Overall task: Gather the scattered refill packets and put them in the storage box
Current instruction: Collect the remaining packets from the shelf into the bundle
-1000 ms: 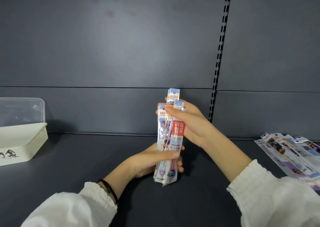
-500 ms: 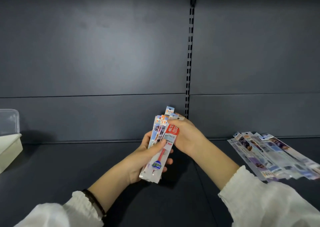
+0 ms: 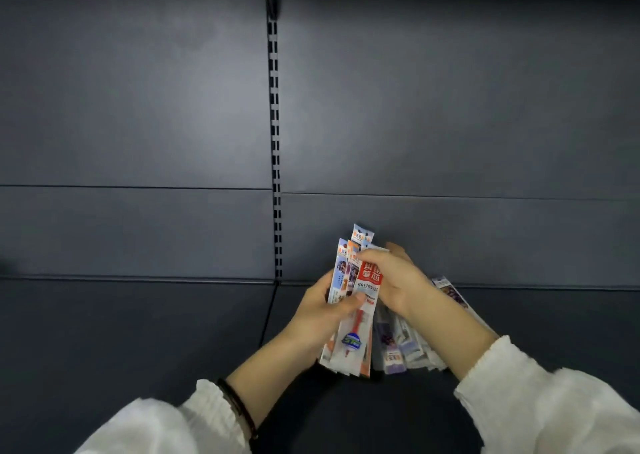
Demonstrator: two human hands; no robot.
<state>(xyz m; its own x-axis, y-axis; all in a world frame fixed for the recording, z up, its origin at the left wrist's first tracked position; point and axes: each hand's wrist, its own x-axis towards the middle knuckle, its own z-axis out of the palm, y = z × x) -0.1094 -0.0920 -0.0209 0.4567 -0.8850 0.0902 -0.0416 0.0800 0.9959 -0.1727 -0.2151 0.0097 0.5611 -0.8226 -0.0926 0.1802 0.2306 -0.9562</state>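
Held bundle: several refill packets [image 3: 358,297] are held upright as one stack above the shelf [image 3: 138,332].
Left hand [image 3: 320,318]: curled round the stack's lower half, with the thumb pressed across its front.
Right hand [image 3: 394,280]: the stack's top is pinched by the fingers.
Loose packets [image 3: 398,346]: more are seen lying fanned on the shelf beneath the right wrist, not yet collected.
Storage box: not in view.
Progress: judged partly gathered, with boxing left.

On the front packet [image 3: 358,325], white Chinese characters are printed on a red label [image 3: 371,273], a code beginning "GR1103" is read beneath, and a blue logo [image 3: 351,340] is blurred.
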